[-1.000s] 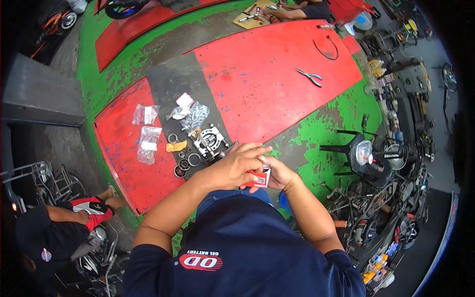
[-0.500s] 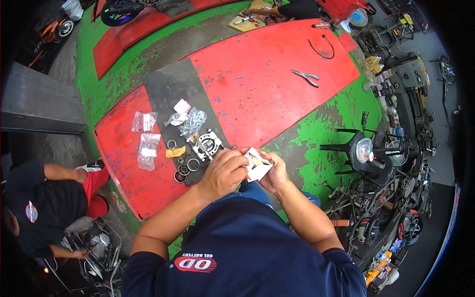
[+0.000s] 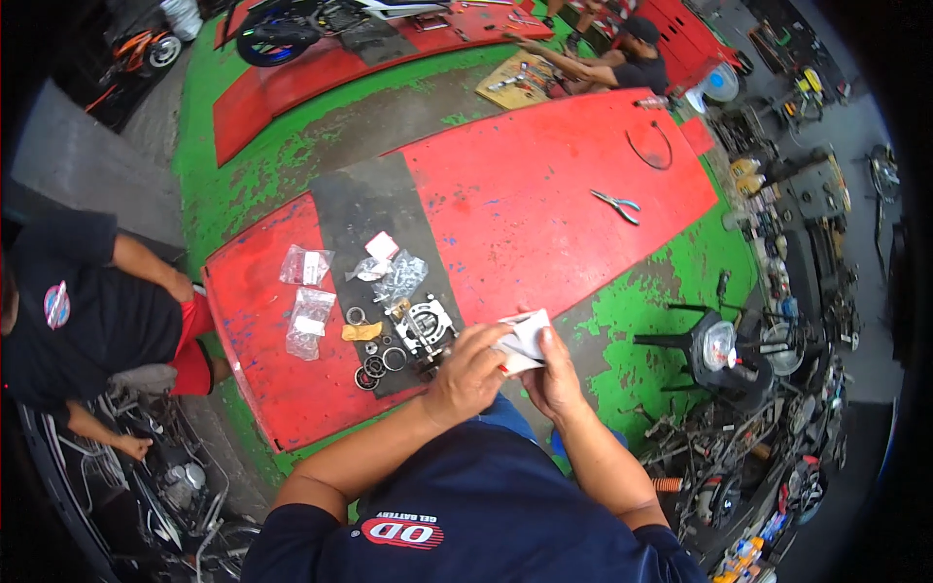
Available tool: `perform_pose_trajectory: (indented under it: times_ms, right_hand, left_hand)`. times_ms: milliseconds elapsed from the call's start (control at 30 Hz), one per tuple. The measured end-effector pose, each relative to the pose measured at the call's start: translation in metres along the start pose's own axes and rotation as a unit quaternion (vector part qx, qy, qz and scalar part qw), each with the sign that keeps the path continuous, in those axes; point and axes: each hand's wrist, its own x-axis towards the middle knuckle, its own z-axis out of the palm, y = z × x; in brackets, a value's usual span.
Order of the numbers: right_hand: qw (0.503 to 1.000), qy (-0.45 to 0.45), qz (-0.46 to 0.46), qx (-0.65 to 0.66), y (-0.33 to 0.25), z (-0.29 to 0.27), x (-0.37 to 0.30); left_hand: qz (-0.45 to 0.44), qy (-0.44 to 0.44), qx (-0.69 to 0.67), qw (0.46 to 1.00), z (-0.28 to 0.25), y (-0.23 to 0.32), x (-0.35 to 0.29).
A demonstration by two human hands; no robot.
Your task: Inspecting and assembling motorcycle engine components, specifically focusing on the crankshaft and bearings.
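A small white box (image 3: pixel 528 338) is held up between my two hands, just over the near edge of the red platform. My left hand (image 3: pixel 466 377) grips its left side, and my right hand (image 3: pixel 556 379) pinches the right side with the thumb on top. What the box contains is hidden. Left of my hands, on the platform's dark strip, lie a silver metal housing (image 3: pixel 425 325), several bearings and rings (image 3: pixel 393 359), and a crumpled tan piece (image 3: pixel 362 332). Clear plastic bags (image 3: pixel 309 324) rest farther left, and another bag (image 3: pixel 401 278) lies behind the housing.
Pliers (image 3: pixel 617 206) and a thin black cable (image 3: pixel 646 148) lie on the red platform (image 3: pixel 525 214). At left a co-worker (image 3: pixel 87 301) is beside a motorcycle (image 3: pixel 185 486); another person (image 3: pixel 632 68) sits at the far side. A black stool (image 3: pixel 705 340) and piled parts are at right.
The box's open flaps and inside showed earlier; now it is tilted and shows a mostly flat white face. My view has shifted, so the platform sits lower. The left co-worker appears higher.
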Motion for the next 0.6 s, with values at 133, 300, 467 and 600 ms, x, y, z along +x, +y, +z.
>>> perform_pose_trajectory:
  times_ms: [133, 300, 467, 600]
  right_hand:
    - [0.993, 0.109, -0.048, 0.019, -0.014, 0.018, -0.001]
    - [0.987, 0.134, -0.089, 0.031, -0.027, 0.013, 0.002]
    - [0.984, 0.143, -0.099, -0.044, -0.045, 0.014, -0.006]
    - [0.972, 0.105, -0.099, -0.188, -0.059, 0.003, -0.016]
  left_hand:
    - [0.007, -0.034, 0.007, 0.999, 0.015, 0.009, 0.005]
    - [0.011, -0.036, -0.014, 0.999, 0.027, 0.014, 0.018]
    - [0.051, -0.086, -0.048, 0.994, 0.019, 0.02, 0.037]
    - [-0.051, -0.124, -0.262, 0.956, 0.012, 0.01, 0.039]
